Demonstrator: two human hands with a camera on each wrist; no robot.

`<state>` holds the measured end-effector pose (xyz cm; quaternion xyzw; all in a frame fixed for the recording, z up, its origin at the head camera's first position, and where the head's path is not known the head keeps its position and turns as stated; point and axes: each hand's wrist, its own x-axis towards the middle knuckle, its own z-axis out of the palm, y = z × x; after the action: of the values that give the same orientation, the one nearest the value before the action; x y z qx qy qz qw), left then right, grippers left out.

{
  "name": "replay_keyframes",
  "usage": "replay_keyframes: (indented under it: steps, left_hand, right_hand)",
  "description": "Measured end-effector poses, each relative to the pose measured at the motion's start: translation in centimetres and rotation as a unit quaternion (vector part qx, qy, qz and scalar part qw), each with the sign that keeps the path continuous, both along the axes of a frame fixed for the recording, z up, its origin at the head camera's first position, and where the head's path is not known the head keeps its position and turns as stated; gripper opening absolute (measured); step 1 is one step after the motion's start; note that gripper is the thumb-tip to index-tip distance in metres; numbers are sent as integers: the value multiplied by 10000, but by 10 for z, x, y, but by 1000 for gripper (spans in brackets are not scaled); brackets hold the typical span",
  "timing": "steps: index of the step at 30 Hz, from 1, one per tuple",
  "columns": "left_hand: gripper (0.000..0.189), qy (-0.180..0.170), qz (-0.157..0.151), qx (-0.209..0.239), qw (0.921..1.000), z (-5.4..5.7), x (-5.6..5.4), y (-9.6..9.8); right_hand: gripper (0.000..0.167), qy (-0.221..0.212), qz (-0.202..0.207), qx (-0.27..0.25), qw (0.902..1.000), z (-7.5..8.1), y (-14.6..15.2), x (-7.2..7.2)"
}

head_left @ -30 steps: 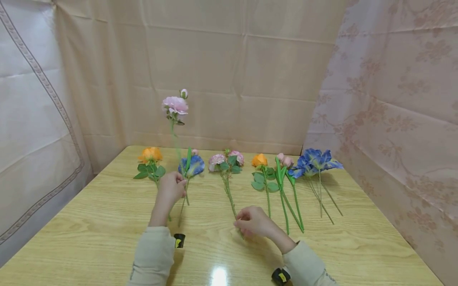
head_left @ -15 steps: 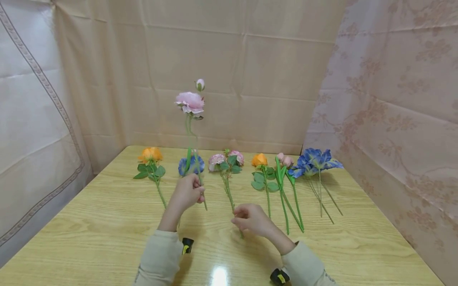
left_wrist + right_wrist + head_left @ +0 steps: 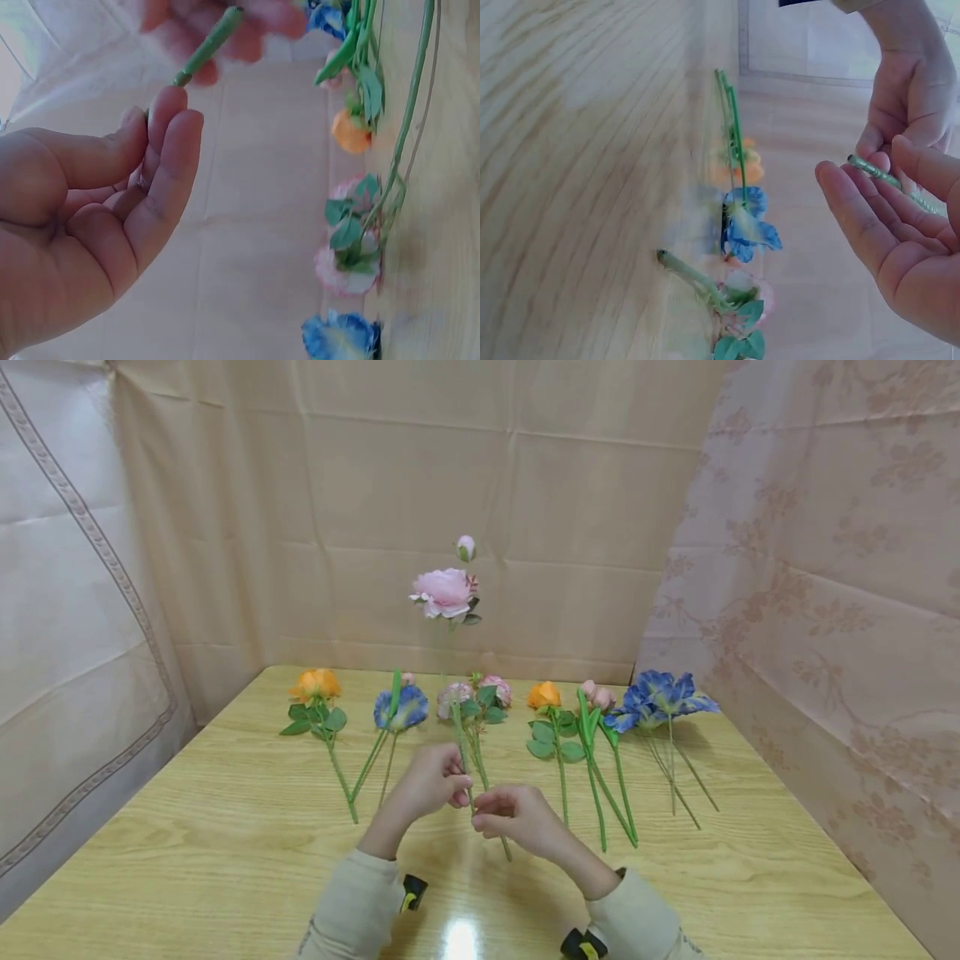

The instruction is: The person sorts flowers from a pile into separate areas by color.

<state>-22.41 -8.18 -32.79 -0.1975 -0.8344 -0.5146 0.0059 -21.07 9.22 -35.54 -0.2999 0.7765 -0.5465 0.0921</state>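
Note:
A pale pink artificial peony (image 3: 444, 593) with a small bud (image 3: 466, 548) stands upright in the air. My left hand (image 3: 431, 781) pinches its green stem between thumb and fingers, low down. The lower end of that stem (image 3: 210, 46) pokes out past the left fingertips in the left wrist view. Beside it is my right hand (image 3: 525, 817), thumb and fingers apart around the stem's end, as the right wrist view shows in the gap of the hand (image 3: 900, 255). Under both hands a pink-edged double flower (image 3: 495, 690) lies on the table, partly covered by the held stem.
On the wooden table (image 3: 187, 835), an orange rose (image 3: 315, 683) and a blue flower (image 3: 407, 706) with a green-leaved stem lie left. To the right lie another orange rose (image 3: 543, 696), pink tulips (image 3: 600, 697) and blue flowers (image 3: 667, 695). Beige cloth (image 3: 405, 477) hangs behind.
My left hand has carried the peony rightward from above the left flowers to the middle, its stem now reaching the right hand. My right hand has shifted slightly left and up.

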Motion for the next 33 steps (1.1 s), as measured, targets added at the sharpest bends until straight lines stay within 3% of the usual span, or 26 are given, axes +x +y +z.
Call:
replay_keyframes:
  steps: [4,9,15,23,33]
  left_hand:
    - [13,110,-491,105,9987,-2,1,4]
    - [11,44,-738,44,9973,-4,1,6]
    - [11,25,-783,0,9969,-5,1,8]
    - [12,-18,-619,-564,9965,-2,3,8]
    - [14,5,-553,-1058,9929,0,5,2]
  right_hand:
    - [21,-195,4,-305,9993,1,0,0]
    - [17,-377,-142,-546,9977,1,1,-2]
    - [13,-360,-252,-584,9973,3,2,-1]
    - [10,-402,-398,-461,9973,4,4,-4]
    - [6,-750,-790,159,9939,-1,6,-18]
